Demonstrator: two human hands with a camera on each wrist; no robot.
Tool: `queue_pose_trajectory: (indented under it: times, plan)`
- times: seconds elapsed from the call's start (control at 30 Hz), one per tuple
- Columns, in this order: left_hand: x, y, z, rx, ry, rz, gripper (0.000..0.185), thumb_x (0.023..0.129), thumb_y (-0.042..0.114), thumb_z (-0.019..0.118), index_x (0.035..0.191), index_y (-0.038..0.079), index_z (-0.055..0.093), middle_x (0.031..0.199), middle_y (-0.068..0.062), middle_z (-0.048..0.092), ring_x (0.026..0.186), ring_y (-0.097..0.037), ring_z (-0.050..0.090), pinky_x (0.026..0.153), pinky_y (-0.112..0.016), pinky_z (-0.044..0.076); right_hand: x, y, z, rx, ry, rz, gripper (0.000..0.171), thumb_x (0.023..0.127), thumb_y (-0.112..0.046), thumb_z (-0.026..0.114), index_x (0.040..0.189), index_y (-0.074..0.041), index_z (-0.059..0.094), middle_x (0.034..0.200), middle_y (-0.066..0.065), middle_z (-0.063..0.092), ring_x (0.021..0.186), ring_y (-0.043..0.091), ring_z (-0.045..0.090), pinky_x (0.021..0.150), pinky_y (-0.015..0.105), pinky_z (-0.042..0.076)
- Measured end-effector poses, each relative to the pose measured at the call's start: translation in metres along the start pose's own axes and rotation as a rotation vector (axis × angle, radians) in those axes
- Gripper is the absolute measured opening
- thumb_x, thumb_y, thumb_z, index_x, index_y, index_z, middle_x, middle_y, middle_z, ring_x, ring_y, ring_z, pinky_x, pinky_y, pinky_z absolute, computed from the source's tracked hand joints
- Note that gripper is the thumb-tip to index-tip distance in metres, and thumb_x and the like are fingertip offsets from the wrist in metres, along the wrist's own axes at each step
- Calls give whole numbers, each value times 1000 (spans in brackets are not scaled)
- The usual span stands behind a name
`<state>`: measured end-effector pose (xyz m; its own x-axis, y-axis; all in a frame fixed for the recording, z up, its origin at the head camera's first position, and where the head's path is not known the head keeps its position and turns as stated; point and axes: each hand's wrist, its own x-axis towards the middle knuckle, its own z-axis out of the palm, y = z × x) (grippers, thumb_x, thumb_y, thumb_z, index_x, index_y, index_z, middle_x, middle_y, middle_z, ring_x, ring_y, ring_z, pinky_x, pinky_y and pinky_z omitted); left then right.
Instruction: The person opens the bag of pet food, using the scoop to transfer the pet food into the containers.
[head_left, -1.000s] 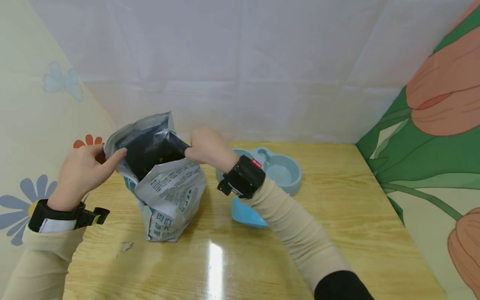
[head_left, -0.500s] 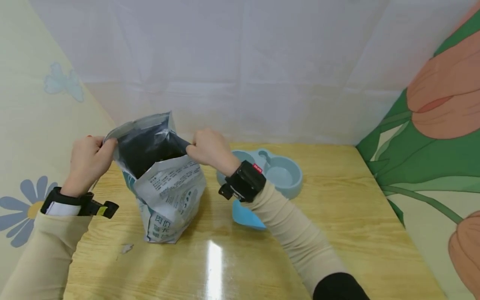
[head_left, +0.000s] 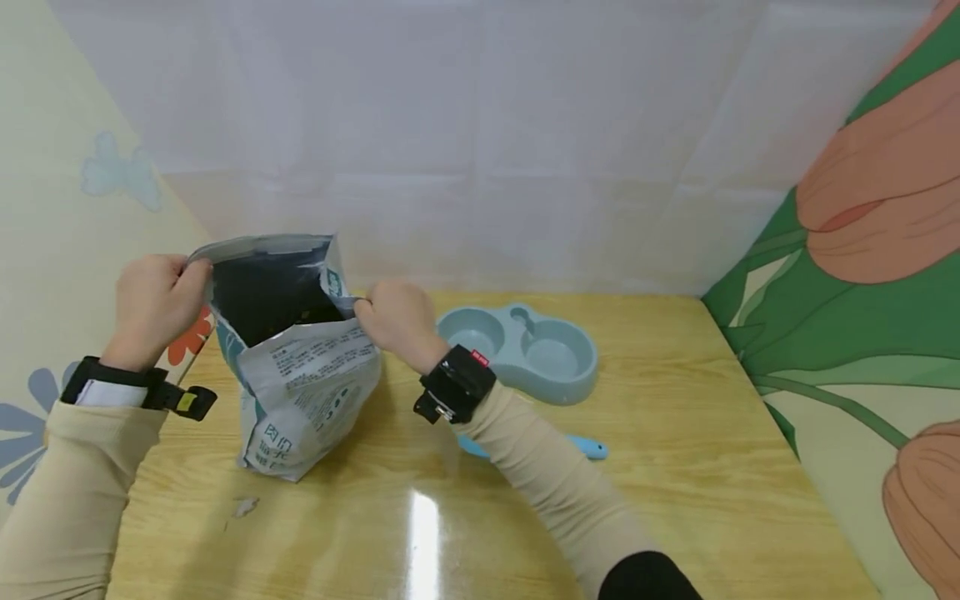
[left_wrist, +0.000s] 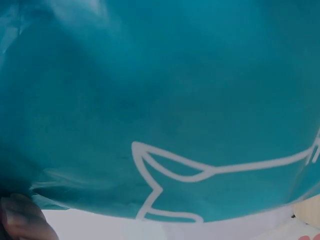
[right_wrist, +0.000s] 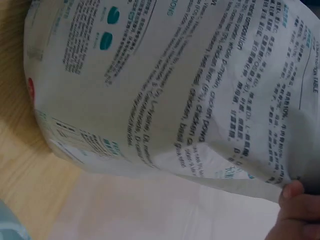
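Note:
A pet food bag, white with teal sides and printed lettering, leans at the table's left with its mouth wide and dark inside. My left hand pinches the left corner of the mouth, thumb on top. At the right corner my right hand grips the rim, knuckles up. The bag's teal face with a white line drawing fills the left wrist view. In the right wrist view the ingredient panel shows, with fingers holding its edge at lower right. Some dark contents show faintly inside the mouth.
Right of the bag stands a grey-blue double pet bowl. A blue scoop lies in front of it, partly hidden under my right forearm. A small pale scrap lies on the wooden table. A white sheet hangs behind.
Both hands have shifted left with the bag, which now leans more to the left and opens wider. More of the bowl and the scoop's handle have come into view.

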<state>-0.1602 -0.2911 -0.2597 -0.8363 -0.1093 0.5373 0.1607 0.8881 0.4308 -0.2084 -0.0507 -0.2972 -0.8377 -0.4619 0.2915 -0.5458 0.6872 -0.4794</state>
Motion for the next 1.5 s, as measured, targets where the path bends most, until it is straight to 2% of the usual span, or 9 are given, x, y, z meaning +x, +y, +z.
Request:
queue_pose_trajectory:
  times: [0.13, 0.23, 0.53, 0.77, 0.97, 1.13, 1.27, 1.37, 1.5]
  plan:
    - [2, -4, 0, 6, 22, -24, 46, 89, 13, 37, 44, 5, 38, 38, 0, 30, 31, -13, 25, 36, -28, 18, 3, 2, 10, 28, 70, 1, 44, 88, -15, 43, 46, -15, 31, 42, -6, 27, 37, 7, 21, 38, 19, 15]
    - [1, -3, 1, 0, 21, -28, 47, 90, 14, 37, 44, 5, 38, 38, 0, 30, 31, -13, 25, 36, -27, 18, 2, 6, 16, 60, 79, 11, 42, 86, -13, 43, 46, -14, 31, 42, -5, 27, 36, 7, 21, 38, 18, 15]
    - [-5, 16, 8, -34, 11, 93, 44, 90, 14, 44, 47, 7, 37, 42, -1, 27, 35, -12, 22, 38, -27, 17, -13, 21, 14, 18, 27, 48, 40, 87, -15, 41, 48, -15, 35, 44, -4, 33, 40, 11, 27, 42, 21, 17]
    - [-10, 29, 13, -29, -29, 207, 41, 87, 10, 51, 48, 8, 38, 44, 1, 26, 37, -8, 22, 38, -27, 19, -28, 32, 10, 62, 0, 13, 40, 86, -12, 41, 47, -16, 33, 43, -4, 30, 39, 10, 23, 41, 20, 16]
    - [-13, 39, 20, -51, -130, 238, 36, 88, 11, 53, 54, 8, 42, 48, 1, 29, 40, -8, 27, 40, -27, 23, -43, 41, 5, 68, -31, -24, 41, 88, -11, 41, 49, -17, 31, 45, -3, 26, 42, 11, 19, 46, 23, 13]
    - [-19, 51, 25, -91, -165, 288, 34, 87, 11, 56, 56, 8, 42, 48, 3, 28, 40, -12, 30, 41, -27, 24, -55, 49, 4, 59, -33, -42, 41, 88, -10, 42, 49, -17, 29, 45, -4, 22, 44, 10, 15, 48, 24, 12]
    - [-22, 59, 30, -108, -176, 304, 33, 87, 13, 57, 58, 9, 42, 48, 3, 29, 41, -13, 32, 41, -27, 25, -62, 55, 4, 71, -38, -27, 42, 88, -11, 44, 49, -17, 29, 45, -4, 21, 43, 10, 16, 47, 23, 13]
    - [-24, 60, 34, -102, -160, 325, 34, 87, 15, 58, 57, 10, 41, 48, 4, 29, 41, -13, 32, 41, -28, 26, -66, 59, 5, 104, -55, 1, 43, 89, -12, 45, 50, -16, 29, 46, -3, 21, 43, 11, 17, 48, 24, 14]
    - [-26, 61, 39, -142, -162, 328, 34, 86, 14, 59, 57, 11, 42, 48, 4, 30, 42, -10, 31, 43, -28, 25, -70, 63, 6, 142, -61, 8, 43, 90, -11, 44, 51, -15, 28, 47, -3, 20, 46, 12, 15, 50, 26, 14]
